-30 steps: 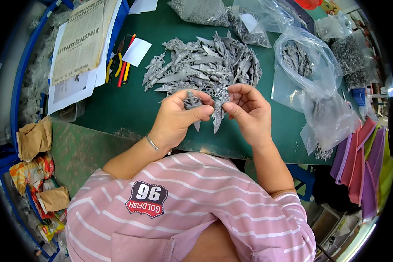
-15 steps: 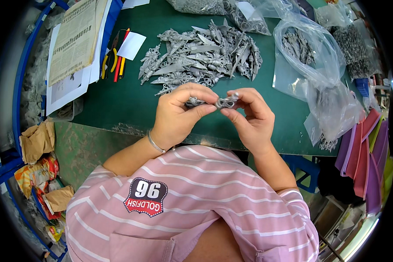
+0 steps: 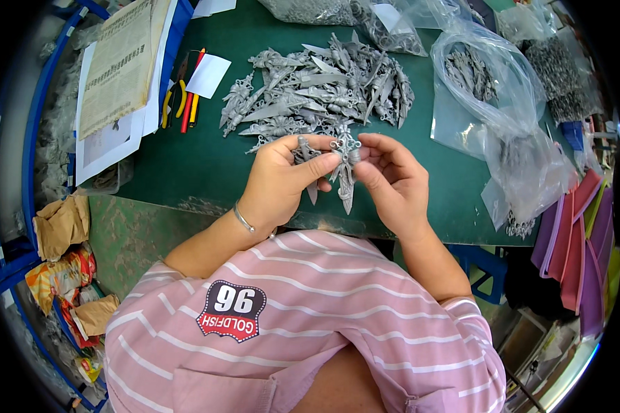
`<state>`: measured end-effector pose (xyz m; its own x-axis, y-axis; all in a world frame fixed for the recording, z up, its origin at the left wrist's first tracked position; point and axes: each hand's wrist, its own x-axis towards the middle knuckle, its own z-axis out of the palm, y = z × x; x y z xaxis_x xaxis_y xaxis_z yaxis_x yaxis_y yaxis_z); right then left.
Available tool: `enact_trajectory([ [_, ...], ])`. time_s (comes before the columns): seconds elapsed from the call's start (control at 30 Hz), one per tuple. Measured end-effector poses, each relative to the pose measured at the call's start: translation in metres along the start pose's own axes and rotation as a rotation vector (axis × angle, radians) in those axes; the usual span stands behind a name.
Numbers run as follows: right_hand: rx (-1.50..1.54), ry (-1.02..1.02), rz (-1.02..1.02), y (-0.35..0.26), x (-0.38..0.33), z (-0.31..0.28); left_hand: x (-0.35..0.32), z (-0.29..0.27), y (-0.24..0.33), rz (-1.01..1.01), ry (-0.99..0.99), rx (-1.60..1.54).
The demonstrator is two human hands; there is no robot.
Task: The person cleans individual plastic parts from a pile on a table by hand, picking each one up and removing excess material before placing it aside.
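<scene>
Over the near part of the green table, I hold an ornate grey metal dagger-shaped piece [image 3: 346,172] with its pointed blade toward me and rings at its top. My left hand [image 3: 280,175] is closed, its thumb pressed on the left side of that piece. A second grey piece [image 3: 305,151] is also in the left hand, partly hidden by the fingers. My right hand [image 3: 398,186] pinches the right edge of the dagger-shaped piece between thumb and forefinger. Just beyond my hands lies a heap of similar grey pieces [image 3: 324,89].
Pliers with yellow handles [image 3: 181,100], pens [image 3: 190,110] and a white paper slip [image 3: 209,76] lie left of the heap. Clear plastic bags of grey parts [image 3: 486,82] stand at the right. Papers [image 3: 114,82] rest on a blue rack at the left.
The dagger-shaped piece has turned from edge-on to face up, its blade now pointing toward me. The second piece in my left hand shows more. My right fingers have shifted slightly.
</scene>
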<state>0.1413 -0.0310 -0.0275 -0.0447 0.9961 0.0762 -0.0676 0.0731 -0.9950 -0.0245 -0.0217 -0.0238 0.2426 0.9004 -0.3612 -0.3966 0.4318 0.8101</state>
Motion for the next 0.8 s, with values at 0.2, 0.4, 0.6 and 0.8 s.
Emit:
enact_trajectory([
  [0.2, 0.222, -0.177, 0.429, 0.003, -0.003, -0.014, 0.007, -0.005, -0.001, -0.020, 0.025, -0.215],
  [0.4, 0.243, -0.269, 0.466, 0.005, -0.009, -0.013, 0.008, -0.007, -0.002, -0.031, 0.034, -0.238],
  [0.6, 0.098, -0.228, 0.381, 0.008, -0.011, -0.010, 0.002, -0.003, 0.001, 0.021, 0.025, -0.175],
  [0.8, -0.133, -0.147, 0.168, 0.014, -0.013, -0.006, -0.003, 0.002, 0.004, 0.222, -0.075, -0.004],
])
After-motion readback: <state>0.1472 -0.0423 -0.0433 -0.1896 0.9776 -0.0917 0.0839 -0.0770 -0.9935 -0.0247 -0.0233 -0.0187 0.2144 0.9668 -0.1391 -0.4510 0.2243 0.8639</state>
